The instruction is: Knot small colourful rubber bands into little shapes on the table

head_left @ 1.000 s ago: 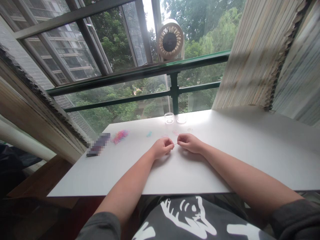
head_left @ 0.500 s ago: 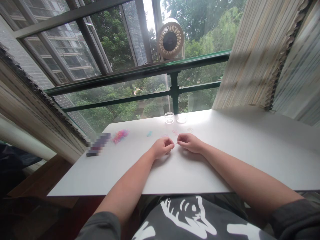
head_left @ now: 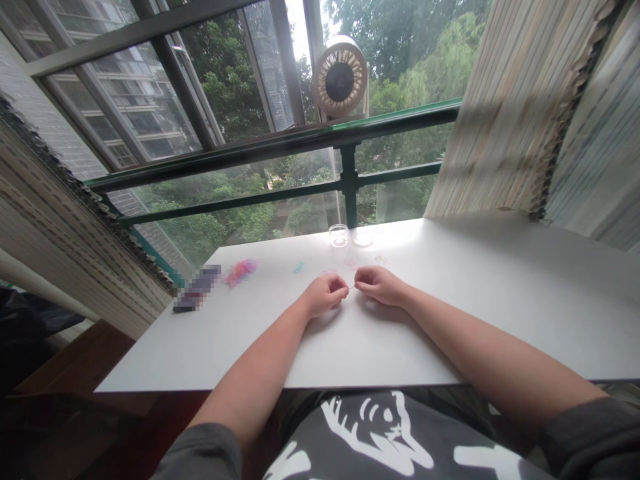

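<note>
Just above the white table, my left hand (head_left: 327, 295) and my right hand (head_left: 380, 285) face each other with fingertips pinched. A thin, pale rubber band (head_left: 351, 287) spans the narrow gap between them, an end in each pinch; most of it is hidden by the fingers. Beyond my fingers lie small pink bands (head_left: 351, 264), partly covered by my right hand. A teal cluster of bands (head_left: 299, 267) rests farther left, and a pale brownish cluster (head_left: 381, 259) sits behind my right hand.
A multicoloured heap of rubber bands (head_left: 241, 272) lies at the table's left, beside a blurred dark object (head_left: 197, 288). Near the window edge stand a clear round container (head_left: 339, 236) and a clear shallow dish or lid (head_left: 363, 239). A round fan (head_left: 340, 80) hangs above the railing.
The curtain at left has shifted and spread out. Both hands stay nearly in place, with the band still between them.
</note>
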`<move>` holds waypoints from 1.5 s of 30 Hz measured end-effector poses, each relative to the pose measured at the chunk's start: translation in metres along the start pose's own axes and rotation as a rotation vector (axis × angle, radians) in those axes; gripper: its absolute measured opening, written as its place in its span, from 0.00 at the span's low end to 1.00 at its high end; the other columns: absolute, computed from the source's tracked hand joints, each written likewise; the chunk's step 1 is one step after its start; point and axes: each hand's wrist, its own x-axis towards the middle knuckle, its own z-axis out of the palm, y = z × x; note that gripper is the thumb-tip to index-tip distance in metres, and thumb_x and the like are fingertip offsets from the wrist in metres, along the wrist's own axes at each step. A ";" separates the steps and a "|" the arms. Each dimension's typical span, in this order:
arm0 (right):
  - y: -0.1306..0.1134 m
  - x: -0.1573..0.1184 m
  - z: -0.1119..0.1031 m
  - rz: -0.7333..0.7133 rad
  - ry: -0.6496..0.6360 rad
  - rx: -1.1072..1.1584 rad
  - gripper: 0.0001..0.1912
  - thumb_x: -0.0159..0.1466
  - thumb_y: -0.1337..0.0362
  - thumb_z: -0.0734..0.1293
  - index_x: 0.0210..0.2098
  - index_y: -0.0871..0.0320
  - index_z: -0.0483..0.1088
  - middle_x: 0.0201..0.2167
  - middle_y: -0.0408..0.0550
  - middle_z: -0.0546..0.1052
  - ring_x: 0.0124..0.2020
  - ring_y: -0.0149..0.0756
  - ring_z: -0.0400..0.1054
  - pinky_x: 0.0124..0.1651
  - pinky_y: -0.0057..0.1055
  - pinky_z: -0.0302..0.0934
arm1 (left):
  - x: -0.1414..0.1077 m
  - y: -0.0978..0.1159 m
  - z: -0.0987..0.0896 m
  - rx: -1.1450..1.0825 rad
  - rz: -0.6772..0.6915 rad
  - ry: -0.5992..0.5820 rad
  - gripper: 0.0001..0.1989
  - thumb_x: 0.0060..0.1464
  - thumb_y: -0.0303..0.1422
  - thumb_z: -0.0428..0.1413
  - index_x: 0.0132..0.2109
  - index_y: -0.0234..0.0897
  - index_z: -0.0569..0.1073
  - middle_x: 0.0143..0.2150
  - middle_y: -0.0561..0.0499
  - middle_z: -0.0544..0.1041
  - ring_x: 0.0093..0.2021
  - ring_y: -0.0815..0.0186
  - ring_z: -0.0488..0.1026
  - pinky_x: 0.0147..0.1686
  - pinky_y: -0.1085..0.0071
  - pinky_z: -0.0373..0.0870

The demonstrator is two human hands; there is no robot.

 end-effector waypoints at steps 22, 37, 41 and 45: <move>0.001 0.000 -0.001 -0.031 -0.004 -0.027 0.06 0.54 0.63 0.62 0.25 0.60 0.64 0.17 0.38 0.63 0.19 0.26 0.56 0.24 0.25 0.51 | -0.002 0.010 -0.004 0.139 0.034 0.057 0.09 0.49 0.37 0.54 0.33 0.34 0.71 0.27 0.52 0.73 0.25 0.71 0.67 0.25 0.76 0.63; 0.004 0.001 -0.001 -0.013 -0.020 -0.036 0.06 0.54 0.63 0.62 0.25 0.60 0.64 0.18 0.38 0.64 0.19 0.26 0.57 0.25 0.25 0.51 | 0.003 0.001 -0.036 0.535 -0.020 0.391 0.07 0.49 0.34 0.53 0.33 0.38 0.75 0.33 0.50 0.77 0.35 0.65 0.71 0.38 0.70 0.66; 0.004 0.001 -0.001 -0.009 -0.025 -0.029 0.05 0.54 0.63 0.62 0.25 0.60 0.64 0.18 0.39 0.65 0.20 0.26 0.58 0.25 0.25 0.52 | 0.005 -0.003 -0.038 0.583 -0.018 0.416 0.07 0.49 0.34 0.53 0.33 0.38 0.75 0.33 0.50 0.77 0.34 0.65 0.70 0.38 0.70 0.66; 0.004 0.002 -0.001 0.000 -0.023 -0.031 0.05 0.53 0.63 0.62 0.25 0.59 0.65 0.18 0.39 0.65 0.20 0.26 0.57 0.24 0.25 0.52 | 0.006 -0.005 -0.037 0.579 -0.034 0.418 0.07 0.49 0.34 0.54 0.33 0.38 0.75 0.33 0.50 0.77 0.33 0.65 0.71 0.37 0.69 0.66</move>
